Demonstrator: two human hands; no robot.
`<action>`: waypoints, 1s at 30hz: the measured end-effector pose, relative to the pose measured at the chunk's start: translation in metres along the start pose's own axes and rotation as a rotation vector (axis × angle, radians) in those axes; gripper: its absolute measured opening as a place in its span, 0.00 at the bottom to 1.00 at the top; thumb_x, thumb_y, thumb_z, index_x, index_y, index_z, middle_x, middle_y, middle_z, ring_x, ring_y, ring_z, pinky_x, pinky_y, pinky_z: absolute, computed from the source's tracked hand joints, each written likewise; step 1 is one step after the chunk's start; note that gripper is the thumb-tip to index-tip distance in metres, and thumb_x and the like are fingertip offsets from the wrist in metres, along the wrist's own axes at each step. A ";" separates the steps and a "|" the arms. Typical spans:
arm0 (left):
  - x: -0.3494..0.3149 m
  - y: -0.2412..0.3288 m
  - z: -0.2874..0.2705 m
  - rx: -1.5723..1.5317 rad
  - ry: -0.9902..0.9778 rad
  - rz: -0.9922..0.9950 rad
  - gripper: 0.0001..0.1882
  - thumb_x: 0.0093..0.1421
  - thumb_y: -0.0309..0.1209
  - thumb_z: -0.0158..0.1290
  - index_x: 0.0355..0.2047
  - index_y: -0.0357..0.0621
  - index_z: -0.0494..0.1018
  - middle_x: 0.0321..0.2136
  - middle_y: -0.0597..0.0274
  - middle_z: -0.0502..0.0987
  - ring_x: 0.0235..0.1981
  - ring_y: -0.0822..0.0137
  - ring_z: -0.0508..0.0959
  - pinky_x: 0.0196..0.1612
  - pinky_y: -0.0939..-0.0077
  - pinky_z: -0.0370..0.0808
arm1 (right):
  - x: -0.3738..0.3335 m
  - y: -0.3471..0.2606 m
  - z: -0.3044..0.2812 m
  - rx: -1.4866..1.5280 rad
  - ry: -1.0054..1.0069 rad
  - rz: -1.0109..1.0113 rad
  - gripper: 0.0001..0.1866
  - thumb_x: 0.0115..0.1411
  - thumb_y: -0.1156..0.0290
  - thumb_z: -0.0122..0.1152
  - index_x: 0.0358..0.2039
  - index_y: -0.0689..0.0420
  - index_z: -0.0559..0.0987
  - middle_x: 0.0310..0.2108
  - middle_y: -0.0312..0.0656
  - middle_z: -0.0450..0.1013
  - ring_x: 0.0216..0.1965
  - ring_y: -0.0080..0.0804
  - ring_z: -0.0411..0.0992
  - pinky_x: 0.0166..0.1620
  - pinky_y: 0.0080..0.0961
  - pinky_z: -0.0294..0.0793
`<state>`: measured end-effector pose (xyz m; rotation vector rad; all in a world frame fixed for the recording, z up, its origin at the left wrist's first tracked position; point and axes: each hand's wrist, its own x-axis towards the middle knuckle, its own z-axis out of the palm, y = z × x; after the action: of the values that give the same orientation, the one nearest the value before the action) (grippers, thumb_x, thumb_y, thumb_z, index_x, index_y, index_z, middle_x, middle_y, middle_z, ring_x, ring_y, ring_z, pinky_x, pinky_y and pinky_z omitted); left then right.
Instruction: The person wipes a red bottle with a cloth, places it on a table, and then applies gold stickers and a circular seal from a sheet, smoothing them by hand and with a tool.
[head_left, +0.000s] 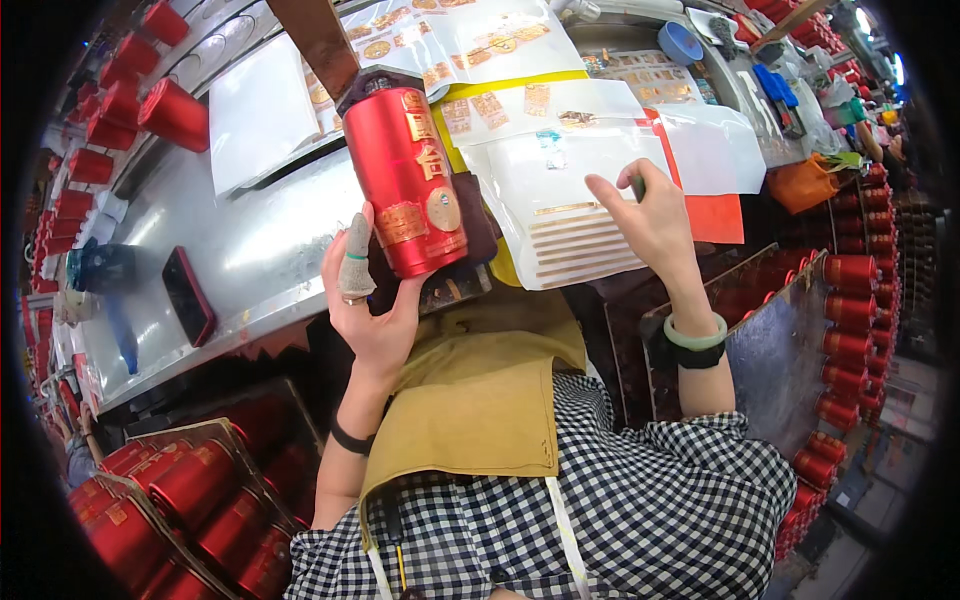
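Note:
A red bottle (400,185) with gold labels leans in front of me, its dark neck up against a brown post. My left hand (372,305) grips its lower end, fingers along the left side and thumb under the base. A grey cloth cover with a green band wraps one of those fingers. Over a white sheet of gold strip stickers (585,245), my right hand (650,215) has thumb and forefinger apart, with nothing visible between them. Something dark green is at a fingertip; the other fingers curl partly out of sight.
More gold sticker sheets (490,40) cover the bench, with an orange-red sheet (715,218) at right. A phone (189,297) lies on the metal top at left. Crates of red bottles (190,485) stand at both sides. A blue bowl (680,43) sits far back.

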<state>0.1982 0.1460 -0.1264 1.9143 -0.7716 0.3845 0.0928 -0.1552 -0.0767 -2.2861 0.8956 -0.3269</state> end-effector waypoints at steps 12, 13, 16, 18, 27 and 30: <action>0.009 0.011 -0.002 -0.025 -0.008 -0.095 0.51 0.46 0.28 0.76 0.68 0.35 0.62 0.64 0.50 0.69 0.64 0.54 0.70 0.66 0.62 0.67 | 0.013 0.027 0.011 -0.276 -0.251 -0.275 0.06 0.61 0.74 0.64 0.37 0.62 0.83 0.33 0.51 0.80 0.35 0.46 0.79 0.43 0.35 0.77; 0.008 0.012 -0.002 -0.040 -0.024 -0.120 0.51 0.46 0.28 0.76 0.68 0.34 0.62 0.65 0.50 0.68 0.65 0.54 0.70 0.66 0.62 0.67 | 0.013 0.028 0.008 -0.277 -0.254 -0.278 0.06 0.61 0.74 0.64 0.37 0.62 0.83 0.33 0.51 0.80 0.35 0.46 0.79 0.43 0.35 0.77; 0.007 0.011 0.002 -0.088 -0.014 -0.178 0.51 0.47 0.28 0.76 0.68 0.34 0.61 0.66 0.48 0.67 0.63 0.56 0.72 0.65 0.62 0.69 | 0.012 0.025 0.001 -0.451 -0.257 -0.358 0.06 0.61 0.75 0.62 0.37 0.61 0.83 0.34 0.50 0.80 0.33 0.45 0.78 0.42 0.35 0.77; 0.007 0.010 0.001 -0.115 -0.036 -0.211 0.52 0.48 0.27 0.75 0.70 0.36 0.58 0.67 0.48 0.66 0.65 0.56 0.70 0.66 0.62 0.68 | 0.011 0.017 -0.001 -0.237 -0.275 -0.442 0.06 0.61 0.75 0.60 0.36 0.61 0.83 0.33 0.44 0.78 0.29 0.35 0.74 0.37 0.30 0.74; 0.006 0.007 0.005 -0.239 -0.048 -0.328 0.45 0.49 0.27 0.74 0.66 0.35 0.66 0.57 0.53 0.77 0.57 0.62 0.76 0.62 0.67 0.71 | -0.013 -0.047 0.005 0.233 -0.592 -0.195 0.14 0.64 0.63 0.67 0.37 0.65 0.83 0.29 0.45 0.78 0.32 0.28 0.73 0.42 0.28 0.74; 0.006 0.006 0.009 -0.219 -0.056 -0.334 0.45 0.49 0.31 0.75 0.66 0.35 0.67 0.56 0.51 0.78 0.56 0.61 0.77 0.61 0.67 0.71 | -0.025 -0.053 0.015 0.335 -0.580 -0.224 0.12 0.65 0.66 0.67 0.37 0.64 0.83 0.30 0.41 0.80 0.33 0.24 0.73 0.41 0.25 0.74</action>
<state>0.1982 0.1336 -0.1230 1.8100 -0.4940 0.0383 0.1079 -0.1020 -0.0531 -1.9979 0.2665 0.0930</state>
